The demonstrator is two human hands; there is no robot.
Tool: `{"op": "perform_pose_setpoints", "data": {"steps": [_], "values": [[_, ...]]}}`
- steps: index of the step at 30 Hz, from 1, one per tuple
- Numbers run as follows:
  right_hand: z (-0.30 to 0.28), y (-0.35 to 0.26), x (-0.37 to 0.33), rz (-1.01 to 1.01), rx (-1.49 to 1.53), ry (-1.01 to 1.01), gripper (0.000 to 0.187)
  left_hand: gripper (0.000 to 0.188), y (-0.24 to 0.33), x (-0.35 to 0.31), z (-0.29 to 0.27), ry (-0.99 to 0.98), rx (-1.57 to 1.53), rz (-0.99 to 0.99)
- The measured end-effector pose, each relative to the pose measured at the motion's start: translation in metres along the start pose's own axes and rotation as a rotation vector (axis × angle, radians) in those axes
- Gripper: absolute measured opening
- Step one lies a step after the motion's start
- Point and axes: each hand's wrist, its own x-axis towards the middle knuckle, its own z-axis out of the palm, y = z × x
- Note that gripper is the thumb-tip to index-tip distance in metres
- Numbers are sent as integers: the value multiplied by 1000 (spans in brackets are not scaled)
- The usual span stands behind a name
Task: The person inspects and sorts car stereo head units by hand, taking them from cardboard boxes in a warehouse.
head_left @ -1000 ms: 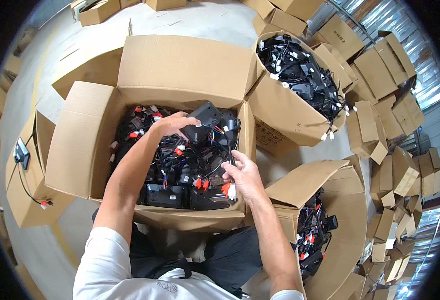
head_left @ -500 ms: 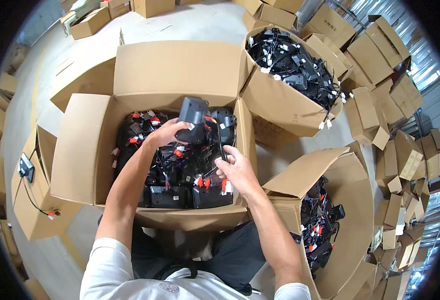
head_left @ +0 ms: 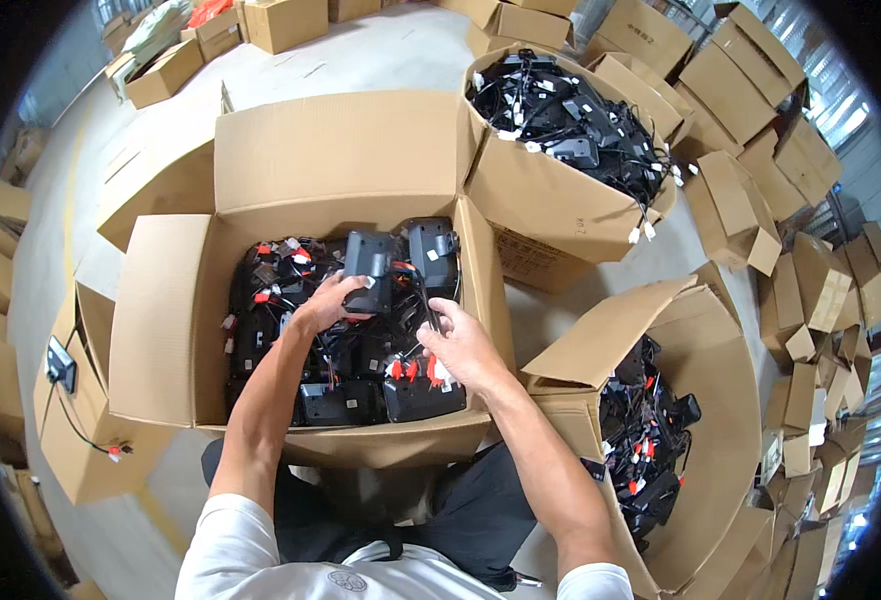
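In my left hand (head_left: 333, 304) is a black plastic device (head_left: 368, 262), rectangular with a smooth back, held by its left edge above the open cardboard box (head_left: 336, 150). Its black cable (head_left: 422, 296) runs to my right hand (head_left: 463, 346), whose fingers are closed around it. Red and white connectors (head_left: 411, 370) hang below that hand. Similar black devices (head_left: 339, 404) fill the box, with loose wires and plugs among them. Another device (head_left: 431, 262) lies at the box's far right corner.
A box (head_left: 551, 215) of black devices with white plugs stands at the far right. Nearer on the right, another box (head_left: 711, 440) holds more devices. On the left, one device (head_left: 62, 364) with a dangling cable rests on a carton (head_left: 96, 430). Stacked cartons (head_left: 811, 290) line the right side.
The held device has come down closer to the box's contents and turned more upright. Both hands still hold the device and its cable. The whole view has shifted slightly.
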Motion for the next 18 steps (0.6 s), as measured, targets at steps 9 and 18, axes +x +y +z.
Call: {"op": "perform_pose_setpoints", "data": {"steps": [9,18], "values": [[-22,-20,2,-4,231,333,64,59,-10,25,51,314,-3,111],[-34,-11,8,-60,94,492,56,49,-26,42,66,494,-63,174]]}}
